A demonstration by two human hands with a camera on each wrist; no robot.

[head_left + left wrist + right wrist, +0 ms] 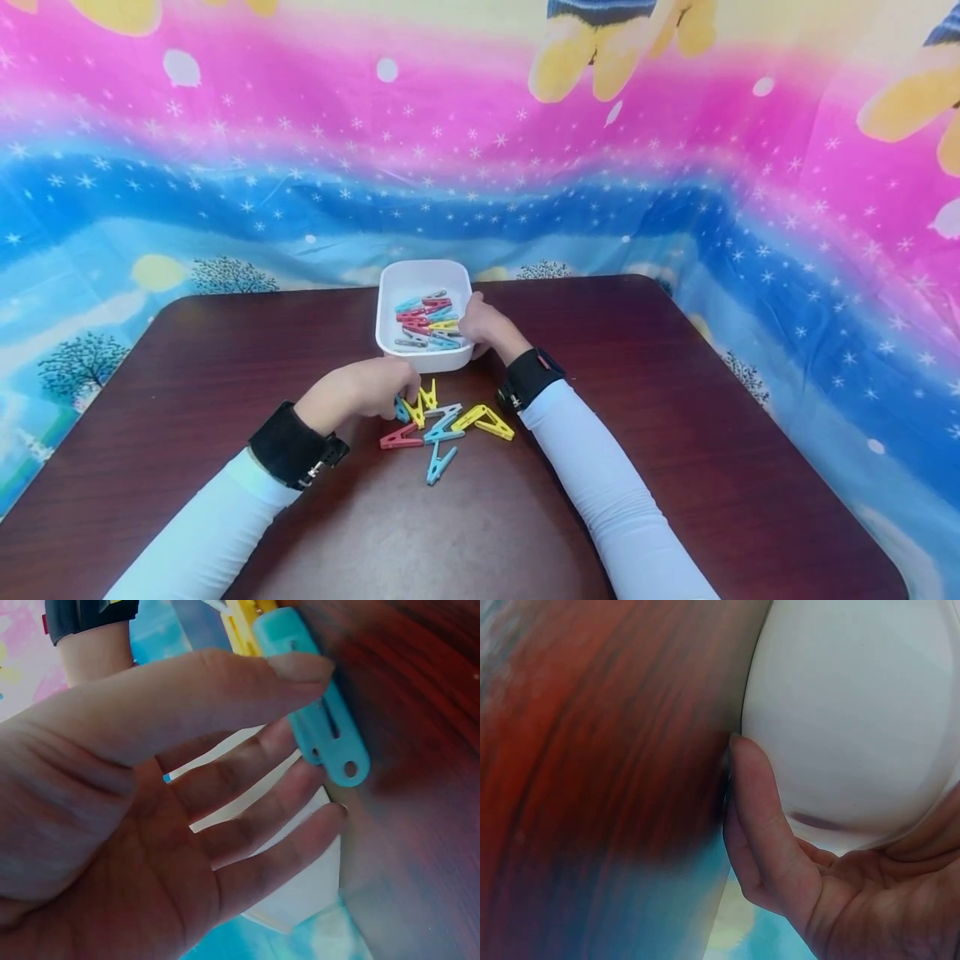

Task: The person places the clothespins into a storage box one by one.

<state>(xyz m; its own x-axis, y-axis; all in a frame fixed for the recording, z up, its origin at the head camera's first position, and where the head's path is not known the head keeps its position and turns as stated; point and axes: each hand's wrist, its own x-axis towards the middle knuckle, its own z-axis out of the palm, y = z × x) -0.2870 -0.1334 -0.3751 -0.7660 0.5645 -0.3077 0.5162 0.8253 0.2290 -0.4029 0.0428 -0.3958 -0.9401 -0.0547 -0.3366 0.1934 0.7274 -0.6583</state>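
In the head view, my left hand (367,385) is over a small pile of plastic clothespins in front of a white container (423,362). Its thumb and fingers pinch a blue clothespin (330,724), close in the left wrist view. Beside those fingertips lie yellow clothespins (428,395), one half covered by the hand. A red clothespin (401,437) and light blue ones (441,463) rest nearer to me. My right hand (489,323) holds the container by its right side; in the right wrist view, its fingers (761,795) lie along the outer wall.
Inside the container are several red, blue, yellow and grey clothespins (427,315). Two yellow clothespins (483,419) lie at the pile's right. The dark wooden table (300,325) ends at a printed cloth backdrop (480,183) behind and to the sides.
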